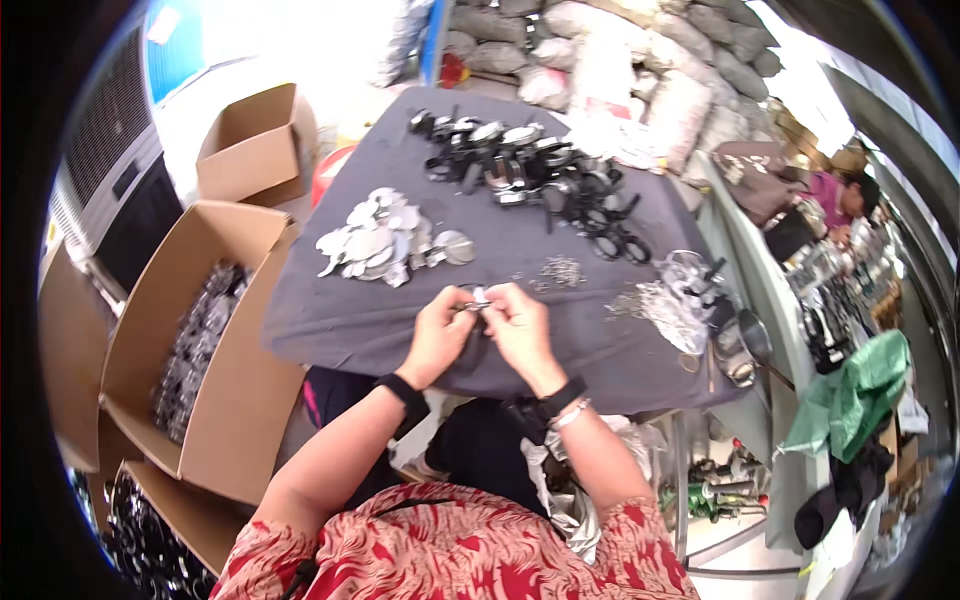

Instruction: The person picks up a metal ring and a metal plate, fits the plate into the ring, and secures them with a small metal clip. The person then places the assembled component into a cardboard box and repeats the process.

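Note:
My left hand (438, 328) and my right hand (522, 328) meet at the near edge of the grey-covered table (370, 318). Between their pinched fingertips is a small part, pale on top with a dark piece below; its kind is too small to tell. Beyond my left hand lies a pile of flat silvery discs (372, 240). A scatter of tiny metal pieces (562, 271) sits just past my right hand. Farther back, black round-framed parts (515, 165) with short arms are heaped across the cloth.
Clear plastic bags with small pale pieces (668, 310) lie on the table's right side, near a round metal dish (738, 345). Cardboard boxes (235, 385) of parts stand at the left. Stacked sacks (605, 70) fill the back. A person (840, 205) sits at the far right.

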A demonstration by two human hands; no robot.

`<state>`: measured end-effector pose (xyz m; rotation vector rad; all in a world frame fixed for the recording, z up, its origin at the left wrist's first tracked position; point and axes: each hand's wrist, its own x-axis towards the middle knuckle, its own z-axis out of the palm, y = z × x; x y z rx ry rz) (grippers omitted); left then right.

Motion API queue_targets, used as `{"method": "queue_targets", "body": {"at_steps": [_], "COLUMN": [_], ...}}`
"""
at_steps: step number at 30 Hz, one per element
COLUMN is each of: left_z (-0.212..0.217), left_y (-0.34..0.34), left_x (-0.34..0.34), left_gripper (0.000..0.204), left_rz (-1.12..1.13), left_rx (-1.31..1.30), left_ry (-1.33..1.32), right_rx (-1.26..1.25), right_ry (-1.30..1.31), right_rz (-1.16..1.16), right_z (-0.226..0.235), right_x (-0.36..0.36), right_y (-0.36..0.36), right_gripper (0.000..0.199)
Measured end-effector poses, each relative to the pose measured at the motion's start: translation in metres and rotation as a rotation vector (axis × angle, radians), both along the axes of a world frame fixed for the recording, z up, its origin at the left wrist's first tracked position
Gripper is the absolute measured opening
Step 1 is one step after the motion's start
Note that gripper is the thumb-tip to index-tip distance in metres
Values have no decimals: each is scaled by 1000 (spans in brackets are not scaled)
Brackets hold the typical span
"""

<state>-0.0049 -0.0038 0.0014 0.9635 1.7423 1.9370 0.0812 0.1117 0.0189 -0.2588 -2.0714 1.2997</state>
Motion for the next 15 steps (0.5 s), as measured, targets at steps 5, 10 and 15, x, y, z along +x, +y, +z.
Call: {"method": "queue_targets", "body": {"at_steps": [5,10,15], "left_z": [-1,-3,10], "left_y": [-8,-3,-10], "left_x": [-1,-3,-2], "left_gripper": [5,4,4], "left_rz": [-82,-184,-189], "left_rx": [23,119,44], "left_ry": [-201,-209,-262], "right_rx": [-424,-446,381], "right_ry": [-68,-58,26], "right_rz": [159,131,-14], "right_z": [-2,5,19], "right_x": [1,11,12], "right_y": [0,-9,4], "right_gripper": [16,15,11]}}
